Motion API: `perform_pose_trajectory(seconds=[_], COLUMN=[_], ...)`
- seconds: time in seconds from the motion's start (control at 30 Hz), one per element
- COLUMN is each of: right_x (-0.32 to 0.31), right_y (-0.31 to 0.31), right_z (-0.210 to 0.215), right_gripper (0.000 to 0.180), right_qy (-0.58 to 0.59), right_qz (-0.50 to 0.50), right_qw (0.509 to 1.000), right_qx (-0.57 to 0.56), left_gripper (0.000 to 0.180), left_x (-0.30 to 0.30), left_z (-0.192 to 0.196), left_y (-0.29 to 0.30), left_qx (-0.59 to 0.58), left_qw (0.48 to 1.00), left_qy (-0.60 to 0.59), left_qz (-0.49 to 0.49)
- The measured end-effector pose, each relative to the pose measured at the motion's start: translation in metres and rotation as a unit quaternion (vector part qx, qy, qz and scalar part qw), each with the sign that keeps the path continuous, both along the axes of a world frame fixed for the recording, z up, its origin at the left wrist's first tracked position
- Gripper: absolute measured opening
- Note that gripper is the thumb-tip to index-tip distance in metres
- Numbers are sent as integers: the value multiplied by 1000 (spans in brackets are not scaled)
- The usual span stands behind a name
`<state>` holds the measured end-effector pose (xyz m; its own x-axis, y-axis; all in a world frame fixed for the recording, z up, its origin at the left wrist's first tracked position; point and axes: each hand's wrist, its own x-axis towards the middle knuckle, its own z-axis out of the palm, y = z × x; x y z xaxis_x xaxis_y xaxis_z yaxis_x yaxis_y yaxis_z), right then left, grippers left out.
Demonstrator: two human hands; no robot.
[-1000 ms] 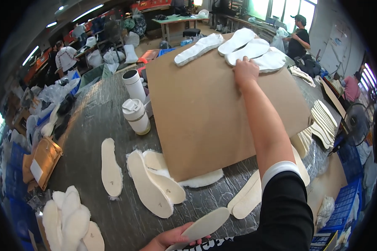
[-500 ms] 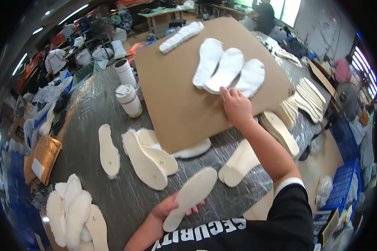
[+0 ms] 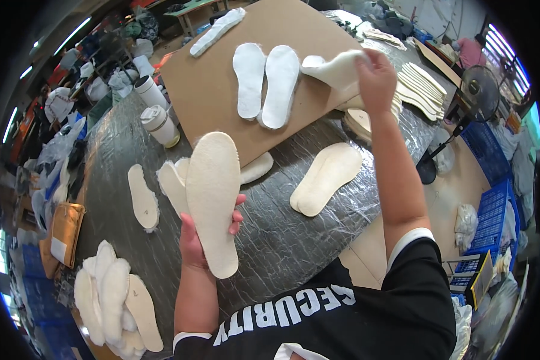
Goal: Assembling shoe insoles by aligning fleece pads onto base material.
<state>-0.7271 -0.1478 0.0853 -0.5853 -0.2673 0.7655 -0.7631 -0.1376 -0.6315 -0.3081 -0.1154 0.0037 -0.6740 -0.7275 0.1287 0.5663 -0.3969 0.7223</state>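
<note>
My left hand (image 3: 199,235) holds a cream felt insole (image 3: 215,195) upright in front of me, above the silver-covered table (image 3: 282,240). My right hand (image 3: 375,78) is raised over the right side of a brown cardboard sheet (image 3: 216,84) and grips a white fleecy insole (image 3: 336,69) lifted off it. Two white insoles (image 3: 265,81) lie side by side on the cardboard. A long white strip (image 3: 216,31) lies at the cardboard's far edge.
More insoles lie on the table: one at the left (image 3: 143,197), a pair at the right (image 3: 327,177), a pile at the near left (image 3: 114,300), stacks at the far right (image 3: 423,90). Two white cups (image 3: 160,125) stand left of the cardboard. A fan (image 3: 477,93) and blue crates (image 3: 492,210) are at the right.
My right hand has picked a white insole up off the cardboard and raised it. My left hand has lifted the cream insole from low near my body to upright in front.
</note>
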Motion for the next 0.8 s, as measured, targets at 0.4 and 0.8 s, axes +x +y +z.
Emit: perform_pose_trajectory(seconds=[0.4,0.8], right_x=[255,403], right_y=[144,166], right_z=[-76,-158], right_gripper=[17,62], right_qy=[133,178], right_qz=[427,700], right_qw=[875,605], right_qx=[184,334], left_gripper=[92,83], left_x=[76,159], left_z=[-13,9], left_y=[16,57], left_qx=[30,-48], left_qw=[995,949], left_qy=[-43,-297], left_qz=[84,94])
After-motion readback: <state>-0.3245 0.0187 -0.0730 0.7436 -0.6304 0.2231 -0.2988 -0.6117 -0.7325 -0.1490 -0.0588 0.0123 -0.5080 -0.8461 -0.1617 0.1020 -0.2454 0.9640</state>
